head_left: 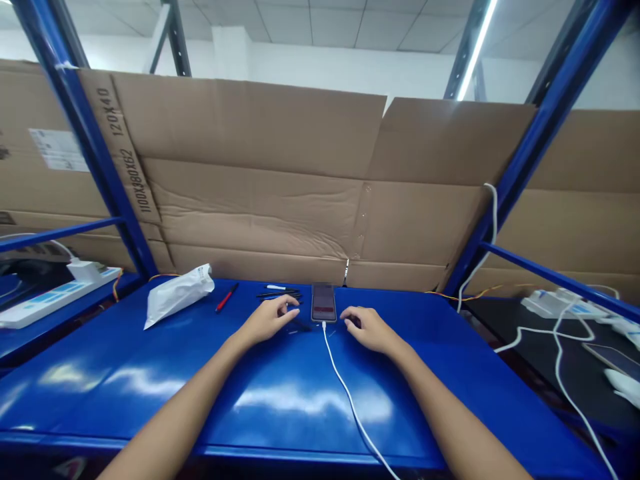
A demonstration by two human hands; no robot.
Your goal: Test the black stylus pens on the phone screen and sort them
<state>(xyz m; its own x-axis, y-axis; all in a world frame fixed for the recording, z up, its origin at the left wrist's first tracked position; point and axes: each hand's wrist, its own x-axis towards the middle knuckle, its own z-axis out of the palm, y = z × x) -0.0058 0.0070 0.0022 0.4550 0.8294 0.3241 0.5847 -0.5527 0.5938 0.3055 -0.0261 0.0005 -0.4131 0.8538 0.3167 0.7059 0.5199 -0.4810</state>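
Blue, glossy tabletop (215,427) spreads out on the near side of the phone (324,302), crossed by a white cable (349,393) that runs into the phone's near end. Left of the phone lie several dark pens (294,291), and farther left a red pen (227,298). Well out to the phone's left and right are a left power strip (55,298) and a right power strip (583,310). Behind the phone, creased cardboard (260,133) stands as a wall between blue posts, blocking the back. A white pouch (180,293) lies on the phone's left, past the red pen, its contents hidden. The left hand (270,320) is just left of the phone, fingers half curled; I cannot tell whether they pinch something small. The right hand (369,328), just right of it, is curled over a dark patch, thing or shadow unclear. Both hands are apart from the phone.
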